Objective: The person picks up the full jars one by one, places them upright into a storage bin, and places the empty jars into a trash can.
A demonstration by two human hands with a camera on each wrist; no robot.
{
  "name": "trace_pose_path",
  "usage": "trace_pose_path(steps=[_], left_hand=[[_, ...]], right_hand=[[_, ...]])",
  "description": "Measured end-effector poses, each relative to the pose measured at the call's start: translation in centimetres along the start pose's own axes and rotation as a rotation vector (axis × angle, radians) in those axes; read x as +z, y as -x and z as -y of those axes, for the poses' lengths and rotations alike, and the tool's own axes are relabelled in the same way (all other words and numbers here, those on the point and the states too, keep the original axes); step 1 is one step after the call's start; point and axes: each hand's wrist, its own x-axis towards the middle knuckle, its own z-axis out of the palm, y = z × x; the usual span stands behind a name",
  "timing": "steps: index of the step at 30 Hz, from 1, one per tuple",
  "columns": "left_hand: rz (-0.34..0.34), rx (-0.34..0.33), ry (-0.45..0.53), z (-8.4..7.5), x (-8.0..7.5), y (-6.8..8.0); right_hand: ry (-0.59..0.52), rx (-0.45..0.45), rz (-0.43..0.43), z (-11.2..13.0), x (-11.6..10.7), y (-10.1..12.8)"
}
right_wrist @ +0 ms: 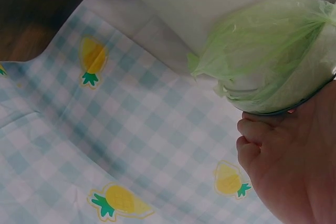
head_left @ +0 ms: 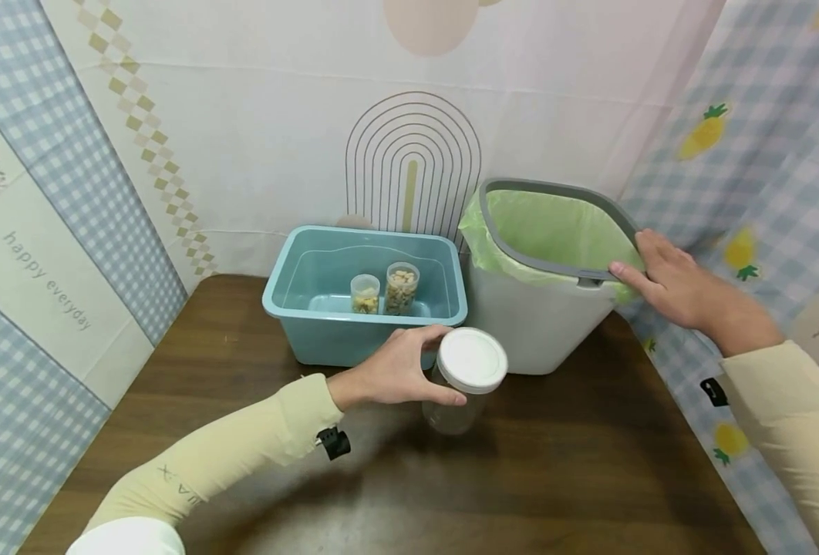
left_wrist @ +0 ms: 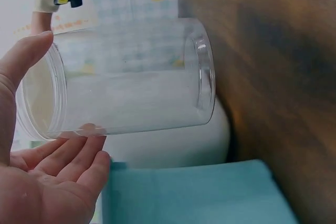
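Observation:
My left hand [head_left: 444,366] grips a clear plastic jar [head_left: 451,412] just under its white lid [head_left: 472,360], over the brown table in front of the blue tub. The jar [left_wrist: 131,77] looks empty in the left wrist view, with my thumb above its lid end and my fingers [left_wrist: 63,156] below. My right hand [head_left: 642,270] holds the grey rim [head_left: 555,189] of a white waste bin [head_left: 541,324] at its right front corner. In the right wrist view the fingers [right_wrist: 252,140] curl under the rim against the green bag liner [right_wrist: 268,51].
A light blue plastic tub [head_left: 364,339] stands at the back of the wooden table [head_left: 555,478] with two small clear cups of food [head_left: 401,287] inside. The bin stands right of it. Patterned cloth walls close in the back and both sides.

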Motion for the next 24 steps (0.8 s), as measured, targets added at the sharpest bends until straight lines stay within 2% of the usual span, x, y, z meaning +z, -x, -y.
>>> trace_pose_path(steps=[8, 12, 17, 24], left_hand=[[0.023, 0.012, -0.090, -2.7, -2.2, -1.6], [0.003, 0.006, -0.064, -3.9, -3.1, -2.2], [-0.029, 0.043, 0.002, -5.6, -4.5, -3.0], [-0.050, 0.052, 0.010, -8.3, -6.6, -4.4]], right_hand=[[-0.004, 0.022, 0.020, -0.2, 0.0, 0.1], [-0.005, 0.020, 0.025, -0.2, 0.0, 0.1], [-0.019, 0.015, 0.023, -0.2, 0.0, -0.1], [-0.015, 0.015, 0.021, -0.2, 0.0, -0.2]])
